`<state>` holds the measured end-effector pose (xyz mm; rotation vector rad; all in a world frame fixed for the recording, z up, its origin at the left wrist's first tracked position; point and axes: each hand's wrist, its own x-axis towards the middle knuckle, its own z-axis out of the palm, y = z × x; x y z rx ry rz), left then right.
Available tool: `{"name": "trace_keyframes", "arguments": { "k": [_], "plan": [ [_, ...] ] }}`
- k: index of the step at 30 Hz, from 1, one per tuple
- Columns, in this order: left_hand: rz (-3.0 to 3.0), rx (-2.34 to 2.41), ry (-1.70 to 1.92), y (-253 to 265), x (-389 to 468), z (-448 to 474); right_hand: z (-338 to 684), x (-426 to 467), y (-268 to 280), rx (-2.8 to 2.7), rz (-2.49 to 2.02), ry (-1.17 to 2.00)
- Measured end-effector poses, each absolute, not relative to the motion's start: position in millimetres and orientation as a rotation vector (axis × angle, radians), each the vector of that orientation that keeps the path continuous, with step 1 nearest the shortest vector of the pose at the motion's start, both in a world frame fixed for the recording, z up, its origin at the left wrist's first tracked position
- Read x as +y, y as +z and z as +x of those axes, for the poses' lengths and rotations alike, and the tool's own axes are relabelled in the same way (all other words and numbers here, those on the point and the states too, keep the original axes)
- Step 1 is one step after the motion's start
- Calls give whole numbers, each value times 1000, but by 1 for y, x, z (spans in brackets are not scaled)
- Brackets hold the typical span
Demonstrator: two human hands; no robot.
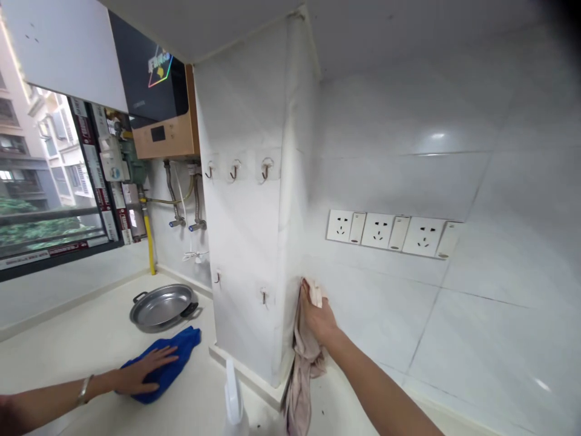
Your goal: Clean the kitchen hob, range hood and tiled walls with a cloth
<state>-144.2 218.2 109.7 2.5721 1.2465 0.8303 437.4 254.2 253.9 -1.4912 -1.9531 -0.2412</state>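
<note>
White tiles cover the wall and the boxed-in column ahead of me, with the pale bench running left toward a window.

From my head view, my right hand presses a beige rag against the column's corner edge, fingers closed around a bunched fold while the rest hangs down to the bench. My right arm reaches forward and up, nearly straight, wrist level with the lower hooks. To wipe this edge well, I judge I should keep the bunched cloth flat on the tile and stay below the sockets.

My left hand lies spread, palm down, on a blue cloth on the bench, forearm stretched across, a bracelet at the wrist. Just beyond sits a metal pan; a spray bottle stands near me, between my arms.
</note>
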Motion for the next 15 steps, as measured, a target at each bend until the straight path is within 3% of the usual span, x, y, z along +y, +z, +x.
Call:
{"name": "trace_keyframes", "arguments": {
  "k": [3,10,12,15],
  "plan": [
    [2591,1187,822,101,223,-133,437,261,307,-1898,-1512,-344],
    [2473,1299,642,151,252,-73,459,279,561,-1819,-1376,-737],
    [2433,1429,675,143,237,-50,462,280,589,-1805,-1329,-851],
    [2380,1613,611,107,183,-19,460,286,565,-1779,-1329,-885]
  ]
}}
